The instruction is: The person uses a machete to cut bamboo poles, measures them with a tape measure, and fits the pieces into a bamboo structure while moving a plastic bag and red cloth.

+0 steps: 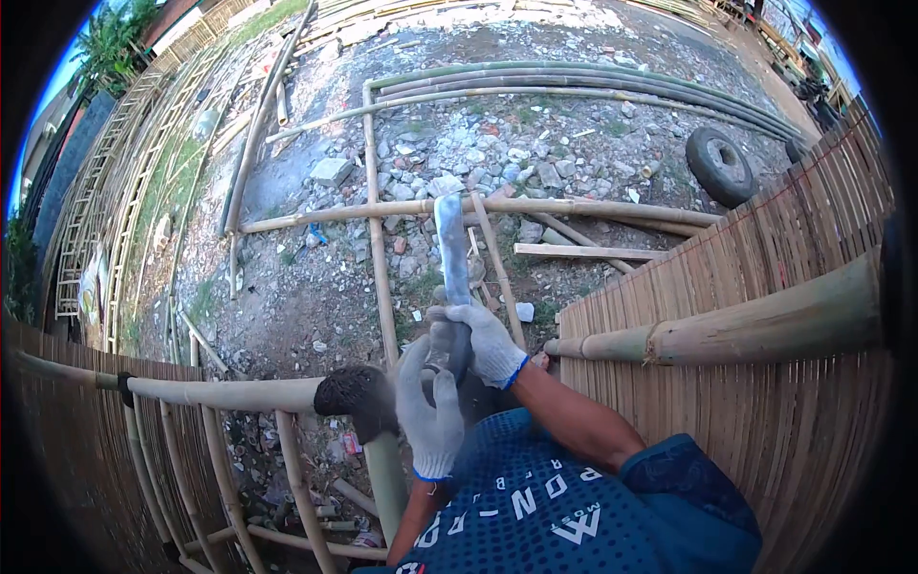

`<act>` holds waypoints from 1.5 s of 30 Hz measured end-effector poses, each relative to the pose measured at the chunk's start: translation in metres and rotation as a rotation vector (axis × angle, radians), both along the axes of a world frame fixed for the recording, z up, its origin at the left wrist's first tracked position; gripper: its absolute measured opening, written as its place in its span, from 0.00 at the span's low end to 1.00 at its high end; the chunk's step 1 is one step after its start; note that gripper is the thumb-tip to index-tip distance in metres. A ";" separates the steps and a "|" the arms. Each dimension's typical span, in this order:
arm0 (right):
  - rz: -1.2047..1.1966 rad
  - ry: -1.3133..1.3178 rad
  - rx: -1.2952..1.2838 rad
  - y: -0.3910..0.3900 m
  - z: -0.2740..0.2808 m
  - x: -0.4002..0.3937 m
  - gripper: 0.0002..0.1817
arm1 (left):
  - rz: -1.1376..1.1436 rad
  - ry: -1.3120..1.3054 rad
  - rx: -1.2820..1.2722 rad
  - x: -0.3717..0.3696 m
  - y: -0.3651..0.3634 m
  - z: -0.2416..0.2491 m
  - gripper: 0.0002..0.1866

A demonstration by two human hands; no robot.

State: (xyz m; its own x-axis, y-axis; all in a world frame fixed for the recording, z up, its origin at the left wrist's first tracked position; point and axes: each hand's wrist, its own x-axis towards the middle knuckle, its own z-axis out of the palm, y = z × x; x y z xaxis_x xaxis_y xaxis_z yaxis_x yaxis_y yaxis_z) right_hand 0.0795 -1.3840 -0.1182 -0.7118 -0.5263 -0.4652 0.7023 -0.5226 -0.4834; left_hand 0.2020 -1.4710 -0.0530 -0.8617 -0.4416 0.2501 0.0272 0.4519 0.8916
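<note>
A machete [452, 247] points upward in front of my body, its wide metal blade away from me. My right hand [490, 346], in a whitish work glove with a blue cuff, is wrapped around its dark handle [460, 352]. Just left of that handle is my left hand [427, 416], gloved the same way, with its fingers and thumb apart. Its fingertips come close to the right hand's fingers. Below both hands is my dark blue printed shirt [574, 493].
A bamboo rail [229, 392] with a dark wrapped end stands at the left, and a thick bamboo pole [755, 320] crosses the slatted panel [688, 383] at the right. Bamboo poles [564, 207] lie over rubble ahead. A tire [719, 167] rests farther right.
</note>
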 end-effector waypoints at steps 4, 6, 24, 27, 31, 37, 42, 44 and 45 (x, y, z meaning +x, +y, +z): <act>-0.082 0.130 -0.027 0.006 0.016 -0.057 0.22 | 0.005 -0.004 0.121 -0.074 -0.002 0.027 0.24; -0.122 0.179 -0.006 0.028 0.019 -0.086 0.20 | -0.074 -0.041 0.198 -0.116 -0.004 0.031 0.24; -1.134 -0.119 0.263 0.134 -0.056 -0.334 0.10 | -0.312 -0.241 0.193 -0.546 -0.124 -0.040 0.26; -1.279 -0.130 0.198 0.153 -0.041 -0.347 0.11 | -0.484 -0.250 0.032 -0.616 -0.086 -0.018 0.24; -1.500 -0.098 0.155 0.187 -0.040 -0.357 0.10 | -0.845 -0.347 -0.174 -0.682 -0.023 -0.023 0.20; -1.679 -0.128 -0.055 0.253 -0.048 -0.386 0.16 | -1.000 -0.397 0.053 -0.678 0.105 -0.038 0.19; -1.580 -0.121 -0.033 0.358 -0.062 -0.431 0.20 | -1.257 -0.498 0.089 -0.665 0.263 -0.049 0.20; -1.607 -0.115 0.067 0.406 -0.077 -0.441 0.18 | -1.392 -0.556 -0.135 -0.665 0.338 -0.039 0.20; -1.617 -0.118 0.064 0.421 -0.075 -0.436 0.15 | -1.471 -0.576 -0.177 -0.664 0.367 -0.030 0.20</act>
State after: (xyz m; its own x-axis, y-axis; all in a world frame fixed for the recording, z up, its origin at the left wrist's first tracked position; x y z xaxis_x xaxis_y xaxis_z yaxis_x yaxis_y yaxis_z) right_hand -0.3560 -0.9627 -0.1929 -0.4338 0.7175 -0.5450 -0.4984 -0.6950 -0.5182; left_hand -0.4617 -1.1037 -0.0831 -0.4855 0.8246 -0.2903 0.2072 0.4311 0.8782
